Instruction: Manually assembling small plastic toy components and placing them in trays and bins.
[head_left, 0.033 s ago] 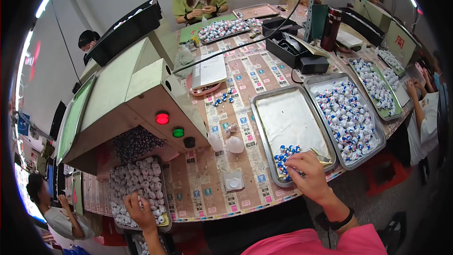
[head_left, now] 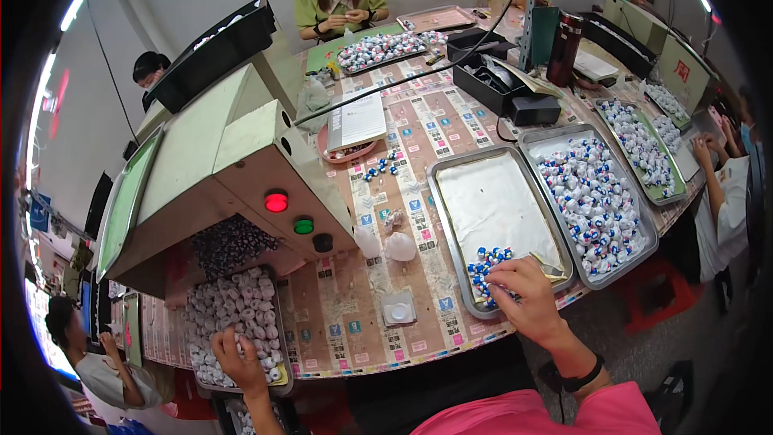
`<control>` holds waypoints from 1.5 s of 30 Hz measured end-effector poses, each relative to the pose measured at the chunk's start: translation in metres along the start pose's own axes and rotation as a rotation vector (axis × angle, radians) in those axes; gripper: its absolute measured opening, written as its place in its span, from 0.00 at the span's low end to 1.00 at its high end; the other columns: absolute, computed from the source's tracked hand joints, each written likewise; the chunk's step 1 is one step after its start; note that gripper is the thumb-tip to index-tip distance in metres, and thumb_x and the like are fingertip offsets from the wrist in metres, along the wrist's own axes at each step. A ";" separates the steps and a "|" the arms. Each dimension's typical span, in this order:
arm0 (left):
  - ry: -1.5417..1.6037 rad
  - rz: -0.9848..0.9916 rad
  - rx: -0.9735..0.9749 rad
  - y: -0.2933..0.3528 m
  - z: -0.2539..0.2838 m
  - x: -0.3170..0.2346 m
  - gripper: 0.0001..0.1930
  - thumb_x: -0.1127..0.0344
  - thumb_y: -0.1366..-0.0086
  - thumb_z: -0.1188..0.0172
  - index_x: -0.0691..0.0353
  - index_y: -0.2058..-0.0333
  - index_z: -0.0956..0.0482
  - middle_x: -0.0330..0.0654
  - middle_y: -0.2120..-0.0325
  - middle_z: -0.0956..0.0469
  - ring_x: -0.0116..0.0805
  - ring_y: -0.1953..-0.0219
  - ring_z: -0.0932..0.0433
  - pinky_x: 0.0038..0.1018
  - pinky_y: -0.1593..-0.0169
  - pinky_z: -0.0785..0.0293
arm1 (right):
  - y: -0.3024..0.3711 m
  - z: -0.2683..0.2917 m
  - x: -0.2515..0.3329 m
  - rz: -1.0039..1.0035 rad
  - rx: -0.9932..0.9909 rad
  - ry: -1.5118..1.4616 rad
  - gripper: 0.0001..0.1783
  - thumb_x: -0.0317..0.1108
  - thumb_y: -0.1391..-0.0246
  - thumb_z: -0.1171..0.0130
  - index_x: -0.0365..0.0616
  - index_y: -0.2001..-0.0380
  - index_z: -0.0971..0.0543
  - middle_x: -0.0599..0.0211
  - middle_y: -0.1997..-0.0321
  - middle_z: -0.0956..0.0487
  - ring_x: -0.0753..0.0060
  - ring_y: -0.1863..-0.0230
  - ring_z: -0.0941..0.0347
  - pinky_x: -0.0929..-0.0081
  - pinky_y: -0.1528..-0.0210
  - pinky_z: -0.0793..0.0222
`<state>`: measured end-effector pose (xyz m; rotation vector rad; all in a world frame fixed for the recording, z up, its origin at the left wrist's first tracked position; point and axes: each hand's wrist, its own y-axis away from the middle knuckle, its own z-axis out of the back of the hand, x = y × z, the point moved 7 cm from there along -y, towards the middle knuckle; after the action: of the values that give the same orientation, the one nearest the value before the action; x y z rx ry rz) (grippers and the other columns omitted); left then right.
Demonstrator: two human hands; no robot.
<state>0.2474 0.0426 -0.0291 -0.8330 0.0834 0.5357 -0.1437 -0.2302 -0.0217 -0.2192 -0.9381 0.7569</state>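
Observation:
At the lower left, my left hand (head_left: 240, 361) is over the near part of a tray full of small white rounded pieces (head_left: 241, 302). Its fingers are curled in, and what they hold, if anything, is hidden. My right hand (head_left: 527, 296) hovers by the near edge of a metal tray with a white lining (head_left: 499, 201). Thumb and fingers are drawn together in a pinch; I cannot make out anything between them. Beside those fingertips lies a heap of small blue-and-white pieces with touches of red and yellow (head_left: 487, 264).
A metal box with red and green lights (head_left: 241, 157) stands over the left tray. Right of the lined tray is another full of white-and-blue pieces (head_left: 600, 213). A small square holder (head_left: 398, 309) and a whitish lump (head_left: 400, 247) lie between my hands. Co-workers sit around the table.

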 end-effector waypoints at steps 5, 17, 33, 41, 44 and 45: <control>-0.018 -0.012 -0.029 -0.007 0.003 -0.014 0.12 0.72 0.39 0.49 0.68 0.57 0.28 0.50 0.64 0.30 0.48 0.59 0.30 0.35 0.54 0.33 | -0.003 0.001 -0.004 -0.011 0.029 -0.003 0.08 0.23 0.57 0.38 0.40 0.69 0.20 0.61 0.65 0.23 0.59 0.61 0.29 0.68 0.58 0.34; 1.639 1.101 0.101 0.021 -0.020 -0.032 0.15 0.61 0.33 0.55 0.60 0.52 0.28 0.37 0.71 0.31 0.28 0.74 0.36 0.21 0.80 0.39 | -0.005 -0.008 -0.009 -0.013 0.146 0.123 0.10 0.25 0.57 0.38 0.41 0.66 0.21 0.60 0.63 0.25 0.55 0.59 0.31 0.65 0.57 0.34; 2.223 1.695 0.892 0.100 -0.073 -0.203 0.19 0.61 0.35 0.52 0.63 0.48 0.30 0.47 0.65 0.26 0.37 0.68 0.33 0.24 0.77 0.37 | -0.007 -0.019 -0.023 -0.109 0.156 0.086 0.12 0.27 0.57 0.38 0.42 0.65 0.23 0.59 0.67 0.27 0.55 0.61 0.31 0.63 0.58 0.36; 2.184 1.665 1.013 0.110 -0.073 -0.214 0.17 0.61 0.34 0.52 0.66 0.52 0.29 0.47 0.65 0.27 0.34 0.68 0.35 0.22 0.78 0.38 | -0.010 -0.019 -0.024 -0.051 0.228 0.135 0.11 0.26 0.58 0.38 0.41 0.68 0.23 0.59 0.67 0.26 0.54 0.61 0.31 0.62 0.58 0.34; 2.111 1.638 1.023 0.115 -0.072 -0.213 0.17 0.61 0.34 0.51 0.64 0.50 0.30 0.47 0.63 0.27 0.34 0.66 0.32 0.23 0.75 0.36 | -0.011 -0.018 -0.026 -0.037 0.210 0.155 0.09 0.26 0.58 0.39 0.41 0.69 0.23 0.59 0.67 0.26 0.53 0.61 0.31 0.62 0.58 0.34; 2.141 1.603 1.049 0.115 -0.071 -0.215 0.17 0.61 0.33 0.51 0.63 0.50 0.30 0.47 0.63 0.28 0.34 0.66 0.32 0.23 0.74 0.36 | -0.012 -0.018 -0.026 -0.036 0.210 0.154 0.09 0.26 0.58 0.39 0.41 0.69 0.23 0.59 0.67 0.26 0.53 0.61 0.31 0.62 0.58 0.34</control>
<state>0.0153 -0.0363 -0.0960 0.2878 2.8788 0.6271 -0.1328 -0.2535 -0.0438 -0.0747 -0.7089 0.7879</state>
